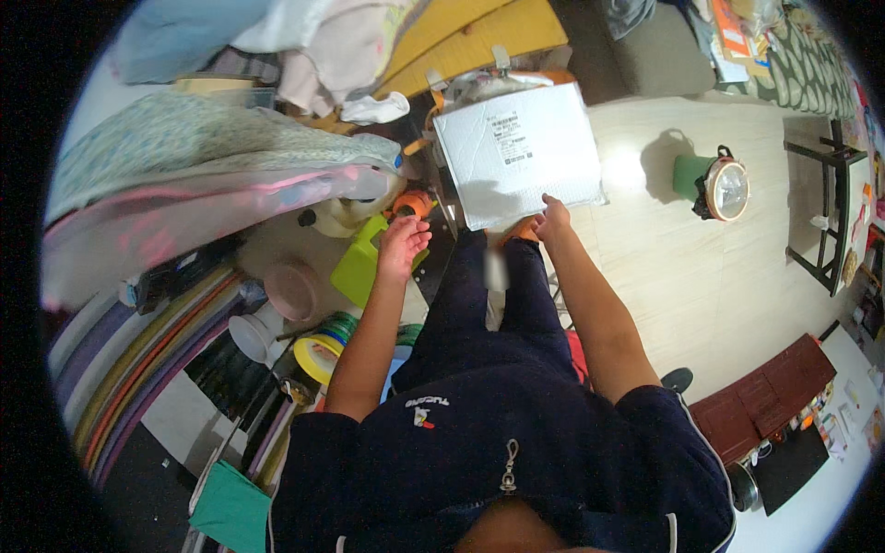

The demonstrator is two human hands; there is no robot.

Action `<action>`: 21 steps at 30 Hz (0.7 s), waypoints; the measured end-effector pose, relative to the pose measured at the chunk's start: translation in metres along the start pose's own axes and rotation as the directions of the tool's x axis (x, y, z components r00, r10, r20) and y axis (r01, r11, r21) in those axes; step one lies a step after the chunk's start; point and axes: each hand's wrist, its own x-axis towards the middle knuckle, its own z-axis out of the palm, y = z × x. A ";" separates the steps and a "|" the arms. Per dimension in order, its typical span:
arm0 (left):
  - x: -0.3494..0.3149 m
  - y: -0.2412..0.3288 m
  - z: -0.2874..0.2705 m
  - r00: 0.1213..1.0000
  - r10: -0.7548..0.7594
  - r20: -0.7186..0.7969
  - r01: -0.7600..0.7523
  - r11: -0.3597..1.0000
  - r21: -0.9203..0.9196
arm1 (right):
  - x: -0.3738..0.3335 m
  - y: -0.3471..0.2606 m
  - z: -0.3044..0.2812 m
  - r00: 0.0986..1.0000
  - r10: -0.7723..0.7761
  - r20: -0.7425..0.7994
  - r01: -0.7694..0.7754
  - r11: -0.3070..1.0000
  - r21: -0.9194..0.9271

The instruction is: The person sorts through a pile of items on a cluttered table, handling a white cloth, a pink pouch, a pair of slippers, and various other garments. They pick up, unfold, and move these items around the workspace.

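A large white padded mailer (521, 152) with a printed label lies in front of me, its near edge toward my feet. My right hand (553, 219) has its near right corner between the fingers, with the index finger stretched over the top. My left hand (404, 247) is off to the left of the mailer, empty, its fingers loosely bent and apart. Just beyond its fingertips is an orange object (414, 204) whose kind I cannot make out. Beside that hand stands a lime-green plastic stool or box (359, 265), partly behind my forearm.
A yellow wooden piece of furniture (470, 41) stands behind the mailer. Draped cloths (221, 166) fill the left side, above several rolls of coloured material (147, 369). On the pale floor (645, 267) to the right is a green bin (691, 175), near a black metal frame (816, 212).
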 end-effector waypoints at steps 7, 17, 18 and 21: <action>0.059 -0.034 -0.010 0.995 -0.082 -0.056 0.086 0.993 0.078 | 0.039 0.044 0.031 0.918 0.392 0.062 -0.367 0.779 0.508; 0.072 -0.023 -0.015 0.992 -0.122 -0.026 0.124 0.990 0.070 | -0.105 -0.059 0.017 0.988 0.003 -0.157 0.057 0.924 0.379; 0.076 -0.020 -0.015 0.993 -0.120 -0.002 0.120 0.990 0.074 | -0.113 -0.072 0.007 0.988 -0.054 -0.146 0.106 0.919 0.380; 0.086 -0.018 -0.011 0.993 -0.114 0.018 0.112 0.991 0.077 | -0.122 -0.108 -0.030 0.990 -0.113 -0.090 0.139 0.912 0.386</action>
